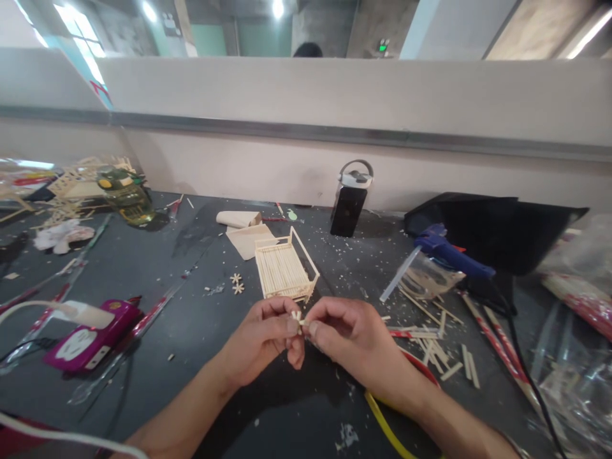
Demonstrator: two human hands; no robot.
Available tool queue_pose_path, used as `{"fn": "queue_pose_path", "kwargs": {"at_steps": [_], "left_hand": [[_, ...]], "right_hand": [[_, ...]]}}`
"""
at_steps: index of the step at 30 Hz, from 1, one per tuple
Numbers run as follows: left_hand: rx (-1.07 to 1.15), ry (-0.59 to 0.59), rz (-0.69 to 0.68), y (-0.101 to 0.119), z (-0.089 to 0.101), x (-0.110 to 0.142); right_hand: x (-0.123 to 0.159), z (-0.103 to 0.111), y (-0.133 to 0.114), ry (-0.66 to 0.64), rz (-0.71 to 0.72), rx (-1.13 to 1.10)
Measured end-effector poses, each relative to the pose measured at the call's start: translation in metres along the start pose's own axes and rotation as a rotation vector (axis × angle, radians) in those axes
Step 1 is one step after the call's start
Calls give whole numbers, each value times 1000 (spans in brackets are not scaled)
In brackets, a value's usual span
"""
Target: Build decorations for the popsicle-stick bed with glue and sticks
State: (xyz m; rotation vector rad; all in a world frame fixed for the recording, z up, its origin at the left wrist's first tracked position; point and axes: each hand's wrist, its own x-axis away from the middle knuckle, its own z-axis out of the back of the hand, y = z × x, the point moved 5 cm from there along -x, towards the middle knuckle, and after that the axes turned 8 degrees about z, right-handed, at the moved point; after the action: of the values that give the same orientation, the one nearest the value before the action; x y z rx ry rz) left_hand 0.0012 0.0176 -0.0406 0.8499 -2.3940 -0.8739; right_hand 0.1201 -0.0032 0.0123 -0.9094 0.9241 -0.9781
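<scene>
Between my fingertips is a small star-shaped piece (297, 316) made of short wooden sticks. My left hand (268, 335) pinches it from the left. My right hand (347, 331) is closed at its right side, thumb and forefinger on one of its short sticks. Just beyond my hands stands a small bed-like frame (284, 268) built of thin wooden sticks, with a raised rail at its right. Two similar wooden stars (237, 284) lie on the dark table to the left of the frame.
A blue glue gun (452, 252) rests at the right, above loose cut sticks (442, 354). A black-fronted device with a handle (351, 201) stands by the partition. A purple power strip (95, 338) and a green bottle (127, 197) are at the left. Brown paper (246, 233) lies behind the frame.
</scene>
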Motion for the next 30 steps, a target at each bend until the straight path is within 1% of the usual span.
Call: {"fn": "queue_pose_path", "kwargs": {"at_steps": [3, 5, 7, 9, 11, 12, 13, 14, 17, 18, 20, 22, 24, 28, 30], "left_hand": [[23, 7, -13, 0, 2, -1], [33, 15, -15, -1, 5, -2], [29, 17, -13, -2, 6, -2], [0, 12, -9, -3, 6, -2], [-68, 21, -20, -3, 5, -1], [-132, 40, -50, -1, 5, 0], [-220, 80, -106, 2, 6, 2], [-330, 136, -194, 7, 6, 5], [-749, 298, -566, 24, 0, 17], [-888, 327, -684, 28, -4, 22], [-1131, 351, -843, 29, -12, 26], [-1275, 363, -912, 28, -16, 28], [-1325, 362, -933, 28, -17, 27], [-1310, 355, -944, 28, -16, 27], [-1269, 348, -921, 27, -14, 26]], "right_hand": [[2, 3, -13, 38, 217, 220], [4, 3, -17, 65, 312, 277], [4, 3, -17, 74, 350, 291], [4, 2, -16, 75, 355, 312], [2, 4, -15, 85, 344, 343], [1, 5, -14, 103, 336, 360], [1, 7, -14, 131, 325, 380], [0, 9, -13, 164, 312, 401], [0, 14, -10, 249, 274, 446], [0, 14, -9, 255, 265, 447], [0, 13, -7, 244, 252, 439], [0, 11, -7, 224, 250, 432], [0, 10, -7, 213, 252, 433], [-1, 7, -7, 202, 267, 453], [-1, 6, -6, 192, 280, 465]]}}
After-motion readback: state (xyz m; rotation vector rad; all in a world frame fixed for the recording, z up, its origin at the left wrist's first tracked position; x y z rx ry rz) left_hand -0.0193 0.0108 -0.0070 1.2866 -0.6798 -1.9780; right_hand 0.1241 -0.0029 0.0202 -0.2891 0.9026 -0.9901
